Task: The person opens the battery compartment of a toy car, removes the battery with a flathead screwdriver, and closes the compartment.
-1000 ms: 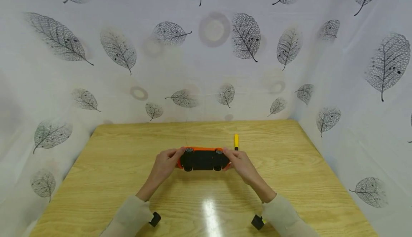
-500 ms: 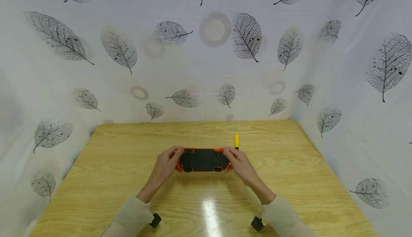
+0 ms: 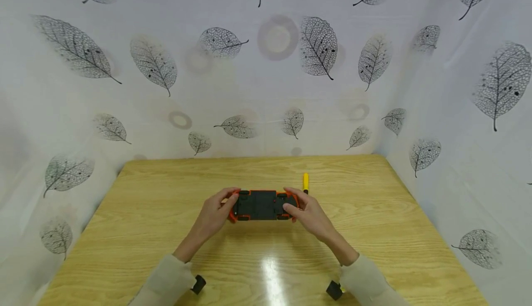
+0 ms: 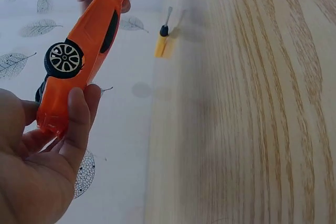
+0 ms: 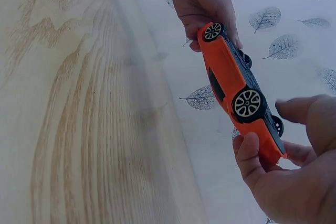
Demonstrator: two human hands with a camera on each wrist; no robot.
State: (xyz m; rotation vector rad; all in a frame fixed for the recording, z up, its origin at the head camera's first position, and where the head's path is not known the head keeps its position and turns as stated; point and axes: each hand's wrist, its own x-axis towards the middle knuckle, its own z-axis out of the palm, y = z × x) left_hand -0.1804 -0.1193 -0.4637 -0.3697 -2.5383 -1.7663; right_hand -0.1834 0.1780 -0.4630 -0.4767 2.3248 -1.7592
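An orange toy car (image 3: 262, 205) is held up above the table, its black underside facing the head camera. My left hand (image 3: 215, 211) grips one end, thumb on the underside edge and fingers curled round the body. At the other end my right hand (image 3: 309, 213) holds the car, its thumb over the underside near a wheel. In the left wrist view the orange side and spoked wheels of the toy car (image 4: 86, 45) show. The right wrist view has the toy car (image 5: 228, 74) between both hands, with the right thumb slightly off the underside.
A screwdriver with a yellow handle (image 3: 305, 182) lies on the wooden table (image 3: 166, 190) behind my right hand; its shaft shows in the left wrist view. A white leaf-patterned cloth (image 3: 266, 89) hangs at the back and sides.
The car has tilted so its underside faces the head camera more fully and its wheel faces no longer show there. My right thumb has moved inward over the underside.
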